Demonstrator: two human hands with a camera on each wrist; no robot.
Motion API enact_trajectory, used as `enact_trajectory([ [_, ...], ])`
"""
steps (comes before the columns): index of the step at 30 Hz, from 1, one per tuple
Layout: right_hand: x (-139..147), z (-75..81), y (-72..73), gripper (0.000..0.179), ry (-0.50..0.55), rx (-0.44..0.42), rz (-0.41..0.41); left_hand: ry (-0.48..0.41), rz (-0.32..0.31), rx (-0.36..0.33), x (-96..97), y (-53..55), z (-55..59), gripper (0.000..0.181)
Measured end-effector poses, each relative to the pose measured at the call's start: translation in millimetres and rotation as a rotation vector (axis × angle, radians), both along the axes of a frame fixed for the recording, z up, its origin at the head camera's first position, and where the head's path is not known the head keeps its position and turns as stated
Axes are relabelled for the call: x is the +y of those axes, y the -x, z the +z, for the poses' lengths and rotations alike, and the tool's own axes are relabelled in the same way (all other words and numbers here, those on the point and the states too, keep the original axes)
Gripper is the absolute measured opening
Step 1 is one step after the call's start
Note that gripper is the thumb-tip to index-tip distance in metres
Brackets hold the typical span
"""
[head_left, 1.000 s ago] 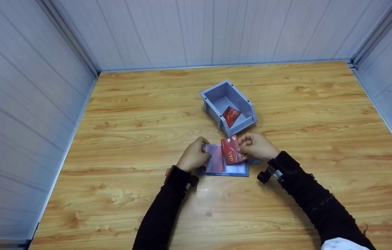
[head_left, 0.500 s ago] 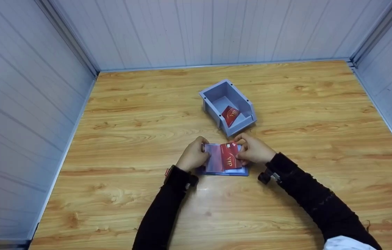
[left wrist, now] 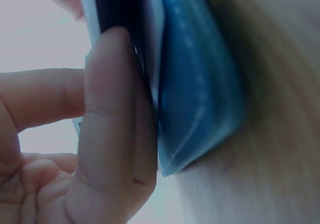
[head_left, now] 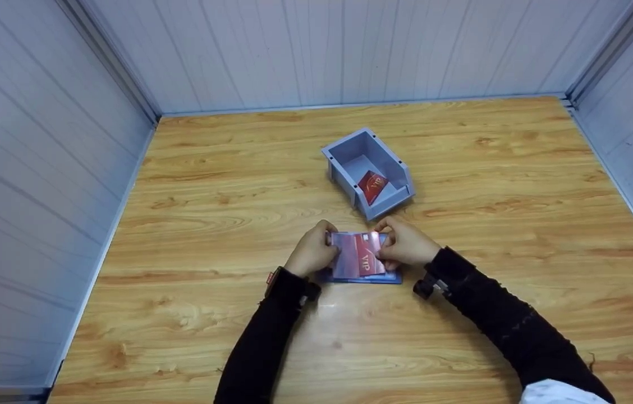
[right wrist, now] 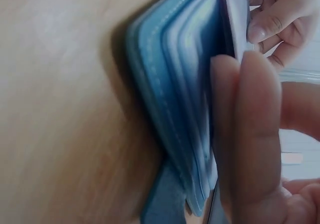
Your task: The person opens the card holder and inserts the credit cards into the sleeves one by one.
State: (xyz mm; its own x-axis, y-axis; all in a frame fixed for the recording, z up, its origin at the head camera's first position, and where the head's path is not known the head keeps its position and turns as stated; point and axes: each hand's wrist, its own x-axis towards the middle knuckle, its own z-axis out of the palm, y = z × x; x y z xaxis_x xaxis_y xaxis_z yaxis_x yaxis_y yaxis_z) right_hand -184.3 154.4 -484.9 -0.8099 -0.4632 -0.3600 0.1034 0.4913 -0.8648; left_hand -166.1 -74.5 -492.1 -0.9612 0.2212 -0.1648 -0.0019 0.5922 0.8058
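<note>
A light wooden-grain counter [head_left: 210, 185] carries a small grey plastic open-topped bin [head_left: 344, 159] near its middle and, just in front of it, a blue stitched card holder [head_left: 361, 276] lying at the near side.

Head view looks down from above; both wrist views sit close, sharing the card holder [head_left: 358, 264].
</note>
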Motion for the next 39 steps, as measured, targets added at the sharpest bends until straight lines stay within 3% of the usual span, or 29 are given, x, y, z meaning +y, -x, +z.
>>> enact_trajectory([
  [7, -5.3, -3.9, 2.0, 0.048, 0.015, 0.043, 0.011, -0.003, -0.006, -0.004, -0.9, -0.4, -0.7, 0.034],
  [22, -14.2, -1.7, 0.2, 0.044, -0.055, 0.084, 0.014, -0.020, 0.003, -0.033, 0.2, -0.9, 0.3, 0.036],
  [31, -20.4, -0.8, 1.9, 0.045, -0.104, 0.131, 0.037, 0.028, 0.005, 0.004, 0.9, -1.8, 0.4, 0.036],
  [39, -24.7, -1.3, 2.5, 0.049, -0.060, 0.092, 0.035, 0.041, 0.006, -0.020, 2.6, -0.5, 0.0, 0.038],
])
